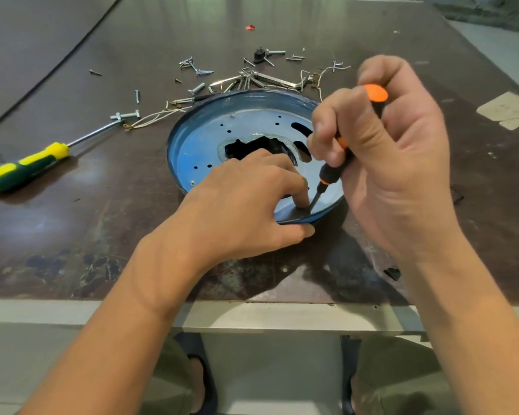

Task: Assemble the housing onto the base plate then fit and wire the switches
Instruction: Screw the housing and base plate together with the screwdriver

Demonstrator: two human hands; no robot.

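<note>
A round blue housing [198,142] lies open side up on the dark table, with a perforated base plate [252,124] inside it. My left hand [240,202] grips the housing's near rim, thumb outside, fingers pressing down inside by a screw spot. My right hand [393,163] grips a small orange-and-black screwdriver [331,172], held nearly upright. Its tip touches the plate just inside the near rim, beside my left fingertip. The screw itself is hidden.
A yellow-and-green screwdriver [24,166] lies at the left. Loose screws and bolts [198,70], hex keys [270,80], thin wires [153,116] and a small black switch part [259,55] are scattered behind the housing. The table's front edge [252,313] is close to me.
</note>
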